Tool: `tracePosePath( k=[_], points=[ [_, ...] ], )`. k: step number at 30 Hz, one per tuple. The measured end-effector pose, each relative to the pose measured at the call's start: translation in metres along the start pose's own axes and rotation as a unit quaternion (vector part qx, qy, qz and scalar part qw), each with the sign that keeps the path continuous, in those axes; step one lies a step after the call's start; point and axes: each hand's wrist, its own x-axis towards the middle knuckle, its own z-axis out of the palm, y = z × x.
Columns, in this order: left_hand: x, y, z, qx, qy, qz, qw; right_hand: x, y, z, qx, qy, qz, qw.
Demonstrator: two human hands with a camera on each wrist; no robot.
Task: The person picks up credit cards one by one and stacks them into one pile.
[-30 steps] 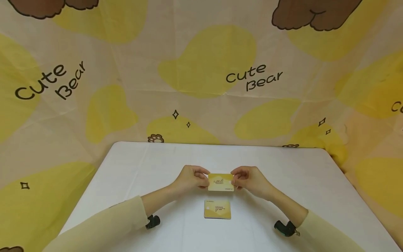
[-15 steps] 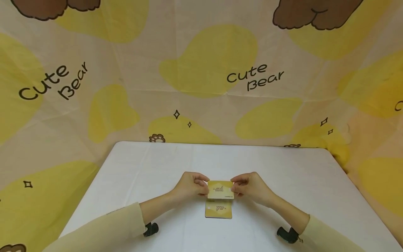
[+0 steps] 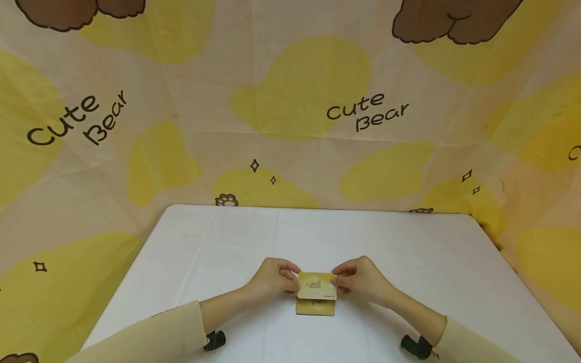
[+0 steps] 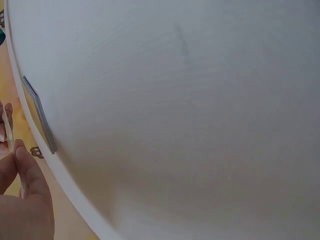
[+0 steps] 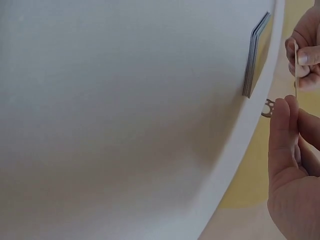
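Between both hands a yellow plastic card (image 3: pixel 316 286) is held level, a dark printed emblem on its face. My left hand (image 3: pixel 274 278) pinches its left edge; my right hand (image 3: pixel 363 281) pinches the right one. Below it on the table lies a neat stack of similar yellow cards (image 3: pixel 315 308), whose far part the held card hides in the head view. From the side, the left wrist view shows the card stack (image 4: pixel 40 115) as several thin layers, with the held card (image 4: pixel 8 127) raised above it. The right wrist view shows that same gap.
A white table (image 3: pixel 218 242) spreads around the hands. Behind it hangs a yellow and beige cloth (image 3: pixel 290 101) with bear prints and lettering. Dark wrist cameras (image 3: pixel 415 347) sit on both wrists at the light sleeves.
Both hands have moved toward the person, carrying the card from beyond the stack to over its far part. The stack stays where it was.
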Motion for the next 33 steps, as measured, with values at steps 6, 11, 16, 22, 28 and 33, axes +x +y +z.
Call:
tracePosePath(
  k=[6,11,16,22,28,33],
  points=[
    [-0.006,-0.002,0.001,0.005,-0.005,-0.010,0.9999,-0.002,0.003,0.004,0.001,-0.015,-0.004,1.000],
    [-0.008,-0.006,0.003,0.012,-0.004,-0.014,0.9998,-0.004,0.004,0.008,-0.003,-0.022,-0.001,1.000],
    [-0.011,-0.009,0.005,0.015,-0.004,-0.016,0.9997,-0.006,0.006,0.011,0.006,-0.029,0.006,1.000],
    [-0.011,-0.014,0.007,0.007,-0.010,-0.016,0.9998,-0.009,0.007,0.013,0.013,-0.038,0.013,0.999],
    [-0.012,-0.015,0.007,0.000,-0.013,-0.020,0.9997,-0.008,0.007,0.015,-0.003,-0.047,0.009,0.999],
    [-0.013,-0.014,0.009,0.011,-0.015,-0.017,0.9997,-0.007,0.005,0.016,-0.017,-0.047,0.015,0.999]
  ],
)
